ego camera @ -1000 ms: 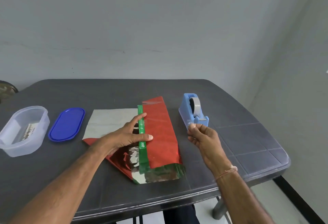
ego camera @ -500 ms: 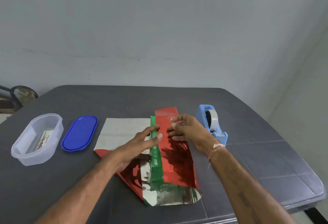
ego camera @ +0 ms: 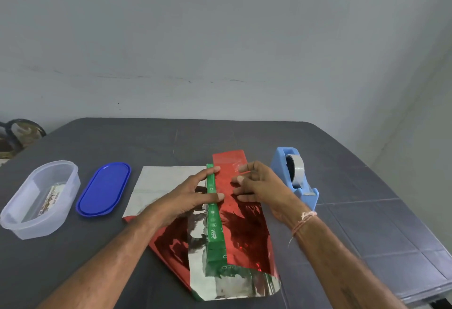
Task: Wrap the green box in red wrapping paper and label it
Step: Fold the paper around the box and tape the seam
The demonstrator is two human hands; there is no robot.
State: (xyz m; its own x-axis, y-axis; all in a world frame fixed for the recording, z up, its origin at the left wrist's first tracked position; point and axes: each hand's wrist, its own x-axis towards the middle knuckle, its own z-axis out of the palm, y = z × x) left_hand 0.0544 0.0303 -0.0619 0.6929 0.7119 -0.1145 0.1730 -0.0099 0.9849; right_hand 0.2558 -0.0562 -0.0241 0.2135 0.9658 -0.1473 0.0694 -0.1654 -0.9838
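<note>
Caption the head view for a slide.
Left hand steadies the green box while right hand presses clear tape onto the red wrapping paper, tape dispenser alongside.

Both bare forearms reach in from the bottom edge and converge at centre. Left hand (ego camera: pixel 188 196) lies palm down, fingers straight and spread. Its index tip and thumb tip press across the green box (ego camera: pixel 211 210) edge. Right hand (ego camera: pixel 260 186) is opposite and just beside it, apart, knuckles up, fingers loosely bent and pointing left over the red wrapping paper (ego camera: pixel 244 230). A faint clear tape strip (ego camera: pixel 236 166) shows at its far fingertip; can't tell the grip. Thread band (ego camera: pixel 304 219) on right wrist.
</note>
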